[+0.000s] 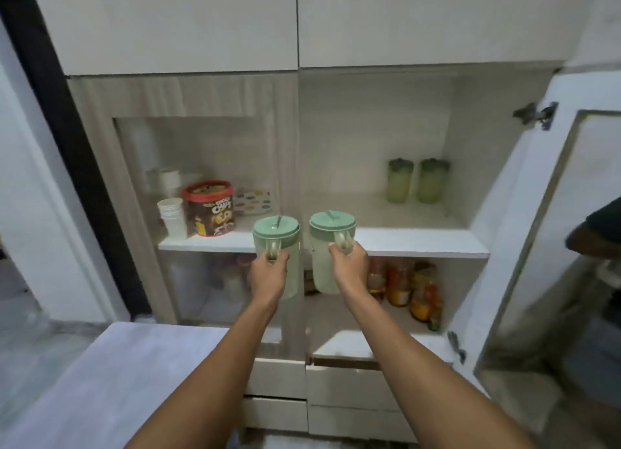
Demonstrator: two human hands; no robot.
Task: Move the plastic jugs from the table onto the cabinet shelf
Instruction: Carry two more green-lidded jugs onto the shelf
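Observation:
I hold two pale green plastic jugs with darker green lids in the air in front of the cabinet. My left hand point(268, 274) grips the handle of the left jug point(276, 233), which hangs before the glass door. My right hand point(349, 263) grips the handle of the right jug point(331, 226), just in front of the shelf's point(420, 242) front edge at the open compartment. Both jugs are upright, side by side, and neither touches the shelf.
Two green lidded tumblers point(415, 181) stand at the shelf's back right. Behind the shut glass door point(208, 166) sit a cereal tub point(209, 208) and stacked white cups point(173, 218). Bottles point(406, 287) fill the lower shelf. The right door point(551, 220) hangs open. A grey table point(127, 381) lies lower left.

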